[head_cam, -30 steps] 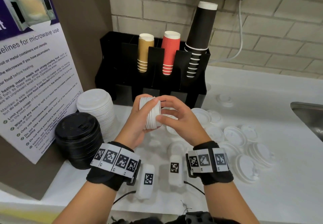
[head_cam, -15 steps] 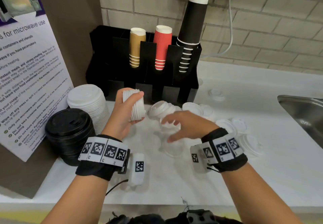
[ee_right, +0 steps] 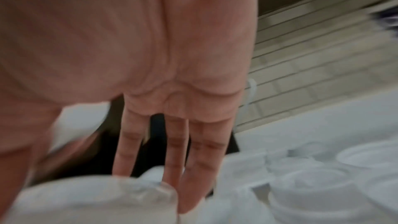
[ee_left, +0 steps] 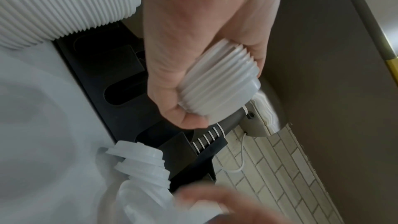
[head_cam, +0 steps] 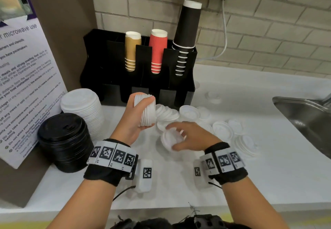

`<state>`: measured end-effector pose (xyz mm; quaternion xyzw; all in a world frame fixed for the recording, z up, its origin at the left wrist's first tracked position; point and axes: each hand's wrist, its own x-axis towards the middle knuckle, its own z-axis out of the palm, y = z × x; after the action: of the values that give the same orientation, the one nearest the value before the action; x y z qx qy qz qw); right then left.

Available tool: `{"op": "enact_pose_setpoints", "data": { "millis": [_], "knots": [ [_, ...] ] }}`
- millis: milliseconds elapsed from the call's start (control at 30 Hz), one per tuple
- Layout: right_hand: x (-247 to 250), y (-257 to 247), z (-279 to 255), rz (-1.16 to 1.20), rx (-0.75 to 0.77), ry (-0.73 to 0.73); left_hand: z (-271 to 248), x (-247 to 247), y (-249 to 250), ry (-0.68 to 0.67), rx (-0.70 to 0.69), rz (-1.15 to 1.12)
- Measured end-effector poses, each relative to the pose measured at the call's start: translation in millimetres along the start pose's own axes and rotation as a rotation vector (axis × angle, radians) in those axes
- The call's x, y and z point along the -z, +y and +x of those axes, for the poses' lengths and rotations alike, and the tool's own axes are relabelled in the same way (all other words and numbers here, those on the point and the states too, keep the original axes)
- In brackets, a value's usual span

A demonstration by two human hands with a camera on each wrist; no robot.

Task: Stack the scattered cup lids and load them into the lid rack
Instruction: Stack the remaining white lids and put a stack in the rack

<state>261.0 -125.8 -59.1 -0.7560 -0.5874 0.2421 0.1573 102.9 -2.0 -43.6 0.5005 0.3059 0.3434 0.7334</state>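
Observation:
My left hand (head_cam: 147, 113) grips a short stack of white lids (head_cam: 150, 108) on its side, above the counter in front of the black rack (head_cam: 139, 85); the left wrist view shows the same stack of lids (ee_left: 219, 88) in my curled fingers. My right hand (head_cam: 172, 137) is down on the counter, thumb and fingers on opposite edges of a single white lid (head_cam: 165, 139), which is blurred. A leaning row of lids (head_cam: 167, 113) lies just behind it. Loose lids (head_cam: 223, 130) are scattered to the right.
A tall white lid stack (head_cam: 82, 109) and a black lid stack (head_cam: 64, 139) stand at the left by a microwave sign (head_cam: 23, 78). The rack holds gold, red and black cups (head_cam: 186, 32). A steel sink (head_cam: 308, 117) is at the right.
My right hand left the stack in my left hand, dropped to the counter and closed round a loose lid. My left hand kept its stack and stayed nearly in place.

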Motion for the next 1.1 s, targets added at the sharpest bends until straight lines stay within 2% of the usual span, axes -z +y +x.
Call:
{"op": "enact_pose_setpoints", "data": {
  "millis": [67, 133, 200, 267, 533, 700, 967, 1100],
  "knots": [
    [15.6, 0.6, -5.7, 0.244, 0.015, 0.171, -2.9, -2.7, -0.9, -0.029, 0.015, -0.005],
    [24.0, -5.8, -9.9, 0.507, 0.033, 0.282, -5.7, -7.3, -2.1, -0.065, 0.034, -0.02],
    [23.3, -16.5, -12.2, 0.664, 0.068, 0.337, -9.3, -12.3, -2.1, -0.103, 0.059, -0.031],
    [16.8, -25.2, -13.0, 0.72, 0.1, 0.354, -12.2, -15.3, -3.2, -0.137, 0.07, -0.032],
    [8.2, -37.0, -17.0, 0.755, 0.177, 0.359, -17.9, -12.3, -5.3, -0.201, 0.094, -0.003],
    [4.2, -46.3, -9.7, 0.755, 0.204, 0.363, -15.9, -7.9, -3.4, -0.16, 0.044, 0.0],
    [-2.8, -51.5, 10.1, 0.77, 0.25, 0.361, -4.6, 1.5, -6.4, -0.115, 0.054, -0.031],
    [4.7, -49.2, 31.5, 0.635, 0.22, 0.293, 4.4, 12.7, -0.1, -0.042, 0.004, -0.075]
  ]
}}
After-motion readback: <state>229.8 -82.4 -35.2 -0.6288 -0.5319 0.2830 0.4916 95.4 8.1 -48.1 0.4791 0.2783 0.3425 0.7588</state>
